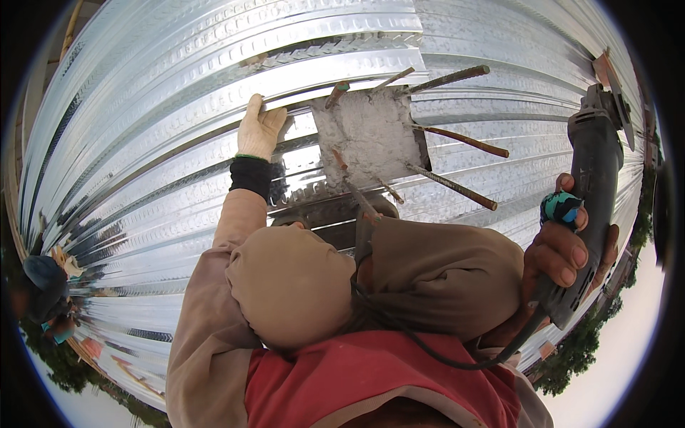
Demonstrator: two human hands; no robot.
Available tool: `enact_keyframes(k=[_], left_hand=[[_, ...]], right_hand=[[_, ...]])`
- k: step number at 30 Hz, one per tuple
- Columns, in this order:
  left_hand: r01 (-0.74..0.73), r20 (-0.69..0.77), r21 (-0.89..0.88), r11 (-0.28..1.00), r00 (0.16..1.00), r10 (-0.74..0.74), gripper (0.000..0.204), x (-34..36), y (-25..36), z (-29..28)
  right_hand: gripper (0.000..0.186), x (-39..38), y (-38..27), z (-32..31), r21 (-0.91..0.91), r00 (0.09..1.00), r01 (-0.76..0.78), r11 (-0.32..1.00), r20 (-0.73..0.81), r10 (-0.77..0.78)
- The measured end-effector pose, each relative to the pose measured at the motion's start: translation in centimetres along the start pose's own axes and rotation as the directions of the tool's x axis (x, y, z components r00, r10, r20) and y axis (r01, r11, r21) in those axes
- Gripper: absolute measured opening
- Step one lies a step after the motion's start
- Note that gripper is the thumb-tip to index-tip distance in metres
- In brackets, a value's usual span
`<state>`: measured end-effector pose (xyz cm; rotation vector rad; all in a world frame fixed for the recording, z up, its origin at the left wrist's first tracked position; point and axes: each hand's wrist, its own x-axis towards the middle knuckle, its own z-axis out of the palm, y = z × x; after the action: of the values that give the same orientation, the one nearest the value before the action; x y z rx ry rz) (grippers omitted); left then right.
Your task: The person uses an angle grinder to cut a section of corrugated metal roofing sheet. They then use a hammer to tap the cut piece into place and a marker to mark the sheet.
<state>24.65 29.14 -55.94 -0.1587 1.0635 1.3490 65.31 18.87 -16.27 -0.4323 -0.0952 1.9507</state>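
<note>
My left hand (260,132), in a pale work glove with a black cuff, leans on the ribbed metal decking (178,107). Its fingers are stretched out, and it holds no tool. To the right of it is a square grey concrete column top (367,132), with several rusty rebar ends sticking out around it, among them a longer rebar (467,143). At the far right my bare right hand (564,250) wraps around the body of a black angle grinder (596,164), raised with its disc upward. A teal and black wrap covers one finger.
From the grinder a black cord (457,365) loops across my red and tan top. My bent knees (292,285) are close to the column. At the far left another person (48,285) crouches on the decking. Trees (578,353) stand beyond the deck's edge.
</note>
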Motion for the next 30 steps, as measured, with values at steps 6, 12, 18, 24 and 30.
enact_keyframes(k=[6, 12, 18, 24, 30], left_hand=[[0.001, -0.017, 0.027, 1.000, 1.000, -0.001, 0.056, -0.6, 0.1, -0.1], [0.002, -0.016, 0.042, 0.999, 1.000, -0.001, 0.060, -0.9, 0.4, 0.2], [-0.021, 0.002, 0.076, 0.997, 1.000, 0.021, 0.066, -1.6, 0.3, 0.6], [-0.068, -0.018, 0.110, 0.992, 0.997, 0.071, 0.055, -1.4, -0.6, 0.0], [-0.084, -0.008, 0.053, 0.995, 0.996, 0.084, 0.049, -1.6, -1.6, -1.0]], right_hand=[[0.070, 1.1, -0.2, -0.1, 0.004, 0.999, -0.035, 0.999, 0.002, 0.035], [0.065, 0.7, 0.3, 0.4, 0.004, 0.983, 0.053, 0.999, -0.179, -0.051], [0.066, 0.9, 0.5, 0.4, -0.059, 0.976, 0.099, 0.993, -0.188, -0.108], [0.066, 1.3, 0.6, 0.7, -0.052, 0.981, 0.069, 0.996, -0.177, -0.077], [0.067, 0.7, 0.8, 0.3, -0.031, 0.979, 0.097, 0.995, -0.176, -0.101]])
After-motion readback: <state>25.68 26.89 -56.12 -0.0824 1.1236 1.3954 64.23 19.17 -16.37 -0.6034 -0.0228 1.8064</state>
